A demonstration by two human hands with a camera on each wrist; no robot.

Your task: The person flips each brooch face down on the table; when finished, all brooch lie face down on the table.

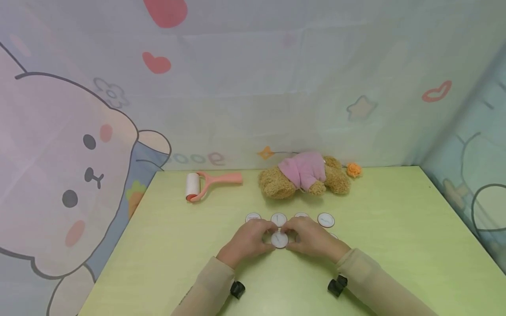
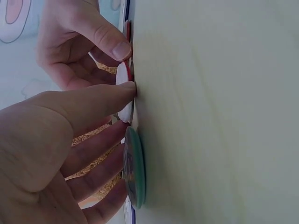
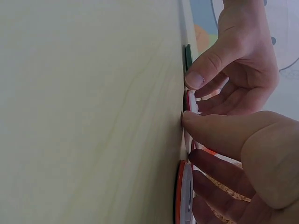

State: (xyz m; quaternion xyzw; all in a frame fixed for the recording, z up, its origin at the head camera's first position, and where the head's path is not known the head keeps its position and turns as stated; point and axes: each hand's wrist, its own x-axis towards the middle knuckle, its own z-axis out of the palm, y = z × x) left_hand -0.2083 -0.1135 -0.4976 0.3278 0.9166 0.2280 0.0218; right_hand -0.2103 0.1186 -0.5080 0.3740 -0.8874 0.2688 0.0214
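In the head view, a small round white disc (image 1: 279,240) with a thin line on its face lies between my two hands. My left hand (image 1: 250,239) pinches its left edge between thumb and forefinger. Its right edge is pinched the same way by my right hand (image 1: 314,237). The right wrist view shows the red rim of this disc (image 3: 191,100) by the thumbs. Under my left fingers lies a green-rimmed disc (image 2: 134,168), and an orange-rimmed disc (image 3: 184,193) is beside my right fingers.
Behind the hands runs a row of similar discs, including one straight ahead (image 1: 278,220) and one at right (image 1: 326,220); some are partly hidden. Farther back on the table (image 1: 158,219) lie a pink-handled lint roller (image 1: 215,180), a teddy bear (image 1: 304,173) in pink and an orange flower (image 1: 354,170).
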